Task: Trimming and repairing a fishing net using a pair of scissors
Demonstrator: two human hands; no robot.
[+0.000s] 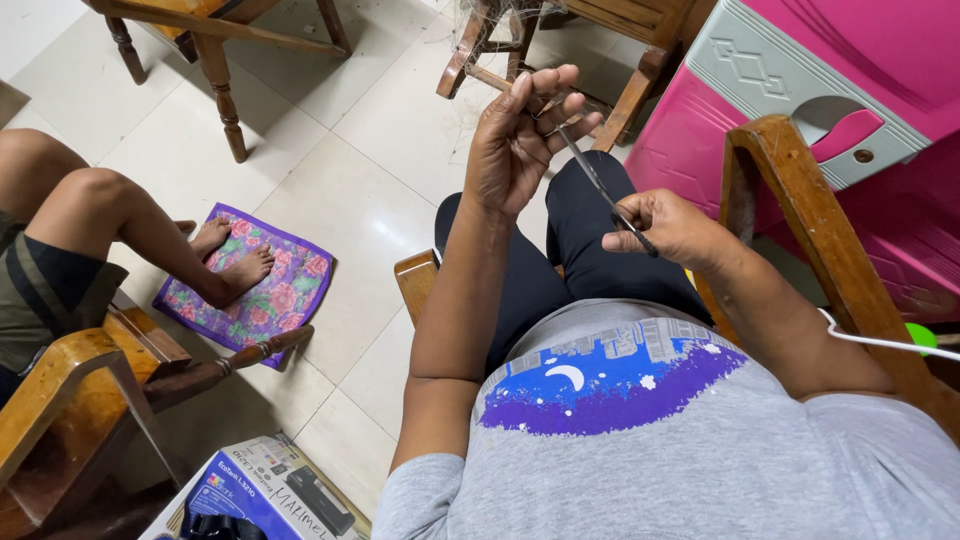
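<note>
You sat in a wooden armchair [800, 200], and everything lay around it. Above your lap, your left hand [520, 140] was raised with the fingers half curled, pinching the upper end of a thin dark strand [590, 175]. Your right hand [670, 225] was closed on the strand's lower end, nearer your body. A pink plastic cabinet [800, 90] stood just right of the chair; a floral mat [265, 285] lay on the floor to its left under another person's feet [235, 255].

Head camera looks steeply down, close over the lap.
</note>
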